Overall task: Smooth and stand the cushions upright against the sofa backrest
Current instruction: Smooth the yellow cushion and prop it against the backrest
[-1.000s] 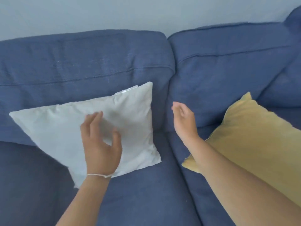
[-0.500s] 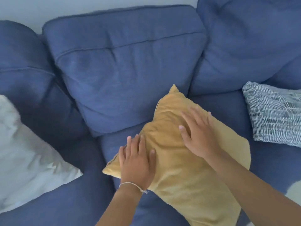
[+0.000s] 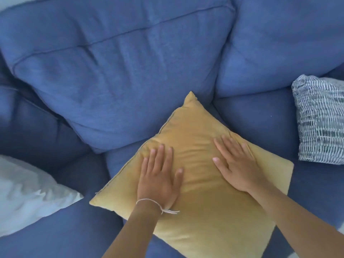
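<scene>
Both my palms flat, fingers spread: left hand (image 3: 160,180) and right hand (image 3: 237,164) on the yellow cushion (image 3: 197,187); its near corner's cut off.

Left hand (image 3: 160,180) flat, palm down, fingers spread, thin white string bracelet (image 3: 158,206) on wrist. Right hand (image 3: 237,164) flat too, palm down, forearm extended from lower right.

home living room; blue fabric sofa (image 3: 115,75) with loose throw cushions (image 3: 204,183) on seat
</scene>
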Tool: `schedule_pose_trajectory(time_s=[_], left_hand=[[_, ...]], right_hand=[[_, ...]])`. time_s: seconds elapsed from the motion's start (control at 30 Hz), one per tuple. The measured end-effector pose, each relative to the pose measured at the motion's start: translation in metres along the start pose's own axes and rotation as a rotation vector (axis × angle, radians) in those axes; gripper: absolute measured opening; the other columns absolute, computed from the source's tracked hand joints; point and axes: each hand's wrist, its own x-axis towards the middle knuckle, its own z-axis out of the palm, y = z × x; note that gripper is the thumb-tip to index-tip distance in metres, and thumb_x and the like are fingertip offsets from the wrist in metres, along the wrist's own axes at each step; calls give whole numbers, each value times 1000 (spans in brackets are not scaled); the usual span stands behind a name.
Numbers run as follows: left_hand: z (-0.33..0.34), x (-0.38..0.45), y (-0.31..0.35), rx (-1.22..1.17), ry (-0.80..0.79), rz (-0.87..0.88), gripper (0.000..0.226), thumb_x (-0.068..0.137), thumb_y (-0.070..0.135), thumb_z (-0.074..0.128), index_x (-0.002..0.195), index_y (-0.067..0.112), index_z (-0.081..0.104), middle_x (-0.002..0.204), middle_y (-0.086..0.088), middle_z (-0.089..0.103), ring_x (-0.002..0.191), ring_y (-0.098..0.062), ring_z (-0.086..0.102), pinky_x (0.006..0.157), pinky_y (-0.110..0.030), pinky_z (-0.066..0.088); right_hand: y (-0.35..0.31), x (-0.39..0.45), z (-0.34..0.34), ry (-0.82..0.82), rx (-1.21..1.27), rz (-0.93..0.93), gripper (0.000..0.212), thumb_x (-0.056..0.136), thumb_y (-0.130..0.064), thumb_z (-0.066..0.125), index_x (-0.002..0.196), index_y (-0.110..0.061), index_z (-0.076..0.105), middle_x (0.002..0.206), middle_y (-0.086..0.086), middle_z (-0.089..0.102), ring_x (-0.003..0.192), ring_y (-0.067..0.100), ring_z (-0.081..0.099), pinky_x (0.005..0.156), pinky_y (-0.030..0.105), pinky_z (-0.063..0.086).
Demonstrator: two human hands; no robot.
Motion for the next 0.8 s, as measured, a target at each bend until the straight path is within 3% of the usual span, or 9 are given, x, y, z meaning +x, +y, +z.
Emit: schedule_pose_trajectory(time_s=[0.1,0.2,0.27,0.33,0.47,0.57,0.7,0.77,0.8], left_hand=[[24,5,-31,62,-127,-120,77,85,74,-6,156,44,-11,165,10,-21,156,-19,-12,124,-38,-6],[3,10,-37,31,49,-424,98,75,92,19,157,40,6,169,-6,2,155,-29,-7,122,-50,-2],[-8,2,-45,-156,37,-842,127,54,102,33,157,31,11,164,-16,12,151,-39,10,120,-57,10],[-13,-2,-48,-392,-58,-1034,129,48,100,43,153,29,20,154,-21,28,137,-44,37,113,-60,30],[-27,21,-46,-297,37,-667,56,75,72,54,113,31,53,114,-4,59,108,-31,58,95,-52,47],[-61,47,-41,-152,202,-332,21,90,51,55,91,30,53,95,6,57,93,-27,59,88,-45,43],[-96,83,-35,63,361,-155,36,87,61,54,111,37,64,112,1,53,107,-26,50,103,-43,29],[-99,94,-35,111,287,-212,57,86,66,51,135,36,53,140,-5,41,133,-30,37,115,-49,18],[-94,94,-33,90,257,-183,62,89,66,47,142,34,47,151,-7,33,144,-30,27,118,-51,14]], right_hand=[[26,10,14,-54,-64,197,78,89,-79,-7,159,-45,-10,172,-7,-3,159,16,3,125,58,-1],[20,15,0,-138,28,351,79,86,-86,2,155,-51,-12,172,-9,-1,156,29,16,119,61,16],[15,11,-6,-180,202,501,84,83,-88,9,156,-51,-10,169,3,19,142,39,40,110,55,35],[-2,7,-17,-180,299,554,86,83,-87,10,157,-48,-9,155,11,42,132,38,51,100,50,42],[-37,-19,-46,-152,318,513,79,92,-77,17,160,-36,17,139,2,61,131,36,52,95,48,43],[-41,-48,-70,-162,365,595,70,93,-74,18,139,-30,49,123,-1,66,118,33,56,87,45,42],[-52,-73,-57,-385,541,683,68,87,-78,28,123,-26,52,110,-6,67,105,21,62,90,42,51],[-56,-72,-44,-383,470,646,70,90,-70,36,145,-26,35,136,-2,59,123,26,57,97,45,50],[-59,-65,-40,-267,410,598,70,93,-63,40,152,-28,27,148,0,50,133,29,49,100,49,47]])
